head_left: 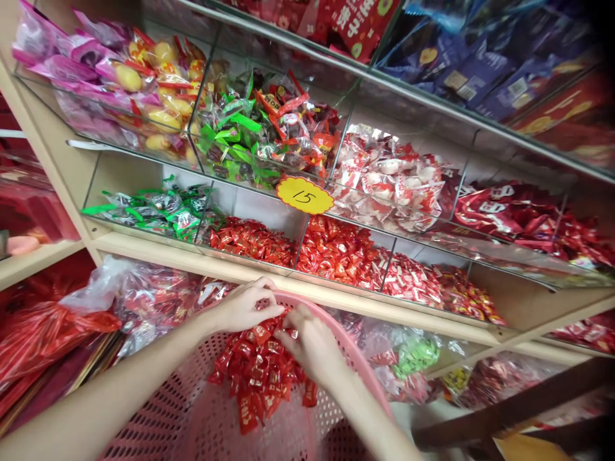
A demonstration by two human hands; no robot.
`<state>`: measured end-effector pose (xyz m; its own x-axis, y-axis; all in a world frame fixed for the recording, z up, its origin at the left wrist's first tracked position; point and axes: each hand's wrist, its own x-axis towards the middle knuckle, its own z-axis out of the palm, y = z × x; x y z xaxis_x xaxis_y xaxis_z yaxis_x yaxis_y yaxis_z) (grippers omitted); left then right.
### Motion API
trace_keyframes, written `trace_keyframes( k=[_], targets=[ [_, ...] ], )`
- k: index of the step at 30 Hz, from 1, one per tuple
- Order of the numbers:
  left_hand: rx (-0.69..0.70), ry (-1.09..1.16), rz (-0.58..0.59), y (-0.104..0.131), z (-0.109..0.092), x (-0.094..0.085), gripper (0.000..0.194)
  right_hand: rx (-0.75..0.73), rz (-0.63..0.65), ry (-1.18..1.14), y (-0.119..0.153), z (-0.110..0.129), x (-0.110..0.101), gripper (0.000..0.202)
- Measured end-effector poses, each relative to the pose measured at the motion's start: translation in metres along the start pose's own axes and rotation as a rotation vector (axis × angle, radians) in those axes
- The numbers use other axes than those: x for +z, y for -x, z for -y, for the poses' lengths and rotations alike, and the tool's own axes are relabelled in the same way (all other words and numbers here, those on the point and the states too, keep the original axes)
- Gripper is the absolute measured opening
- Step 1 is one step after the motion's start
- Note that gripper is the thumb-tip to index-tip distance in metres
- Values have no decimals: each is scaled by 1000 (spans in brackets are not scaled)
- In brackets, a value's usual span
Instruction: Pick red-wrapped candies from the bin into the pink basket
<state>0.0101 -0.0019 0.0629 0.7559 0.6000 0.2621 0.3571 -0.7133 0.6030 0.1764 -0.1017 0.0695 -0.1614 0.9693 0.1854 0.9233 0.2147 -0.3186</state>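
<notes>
A pile of small red-wrapped candies (262, 368) lies against the far side of a pink perforated plastic basket (168, 397). My left hand (245, 307) is over the basket's far rim, its fingers bent and the thumb apart from them, touching the top of the pile. Slightly blurred, my right hand (310, 342) reaches into the pile from the right. Its fingers are curled and pinched on a red-wrapped candy, partly hidden by the hand.
Just beyond the basket runs a wooden shelf edge (230, 269). Clear-fronted bins hold red candies (336, 250), green-wrapped candies (168, 208) and white-and-red packets (389, 176). A yellow tag (305, 195) reads 15. Bagged candies (403, 352) lie underneath; a dark wooden bar (519, 403) is at lower right.
</notes>
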Motion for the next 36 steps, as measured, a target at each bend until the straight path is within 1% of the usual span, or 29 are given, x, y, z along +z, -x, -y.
trace_keyframes(
  k=[3, 6, 8, 11, 13, 16, 19, 21, 24, 26, 28, 31, 33, 36],
  targets=[
    [24, -5, -19, 0, 0, 0, 37, 16, -216, -37, -21, -18, -28, 9],
    [32, -3, -29, 1, 1, 0, 38, 43, -335, -27, -49, -39, -46, 6],
    [27, -3, -31, 2, 1, 0, 38, 62, -350, -9, -68, -48, -50, 8],
    [19, -6, -43, 3, 1, 0, 38, 40, -303, 11, -90, -49, -46, 11],
    [15, -17, -49, 3, 0, 0, 38, 35, -279, 44, -99, -45, -42, 12],
    [7, -34, -43, 3, -1, -1, 36, 77, -305, 87, -106, -42, -38, 11],
    [9, -26, -37, 3, -1, -2, 36, 98, -380, 3, -103, -46, -39, 12],
    [18, -4, -46, 3, -1, -2, 36, 81, -473, -116, -96, -48, -41, 13],
    [25, 35, -61, 3, 1, -1, 36, 66, -629, -383, -76, -45, -43, 16],
    [22, 49, -58, 3, 2, 0, 34, 98, -675, -612, -60, -37, -41, 18],
    [13, 54, -50, 3, 3, 0, 32, 161, -635, -845, -44, -29, -34, 19],
    [6, 52, -39, 2, 4, 1, 25, 283, -498, -1145, -26, -19, -16, 21],
    [12, 43, -31, 2, 6, 2, 19, 357, -416, -1267, -21, -17, -4, 24],
    [32, 34, -24, 2, 8, 2, 15, 391, -308, -1315, -19, -16, 12, 28]
  ],
)
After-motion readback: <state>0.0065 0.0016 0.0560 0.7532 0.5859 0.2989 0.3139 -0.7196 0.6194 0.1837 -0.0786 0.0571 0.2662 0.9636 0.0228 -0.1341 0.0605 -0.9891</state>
